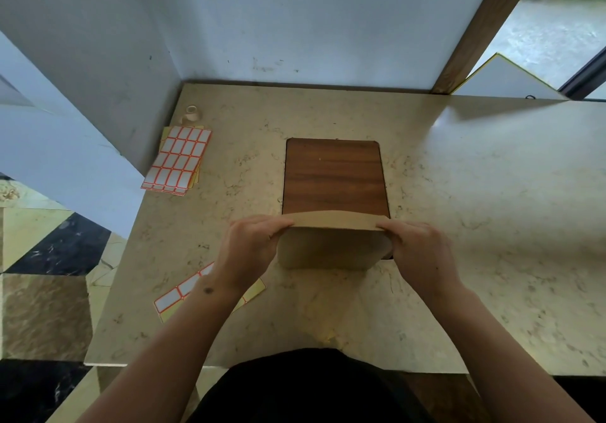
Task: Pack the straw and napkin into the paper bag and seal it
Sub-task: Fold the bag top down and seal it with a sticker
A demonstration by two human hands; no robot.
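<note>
- We see the paper bag (331,245) at the counter's (459,193) centre, overlapping the near edge of a wooden panel (334,176).
- Our left hand (252,245) grips its 9 o'clock end, our right hand (419,248) its 3 o'clock end, at the folded top.
- Label sheets (178,160) lie at 10 o'clock.

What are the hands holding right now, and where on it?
Both grip the paper bag: left hand at the left end of its folded-over top, right hand at the right end.
</note>
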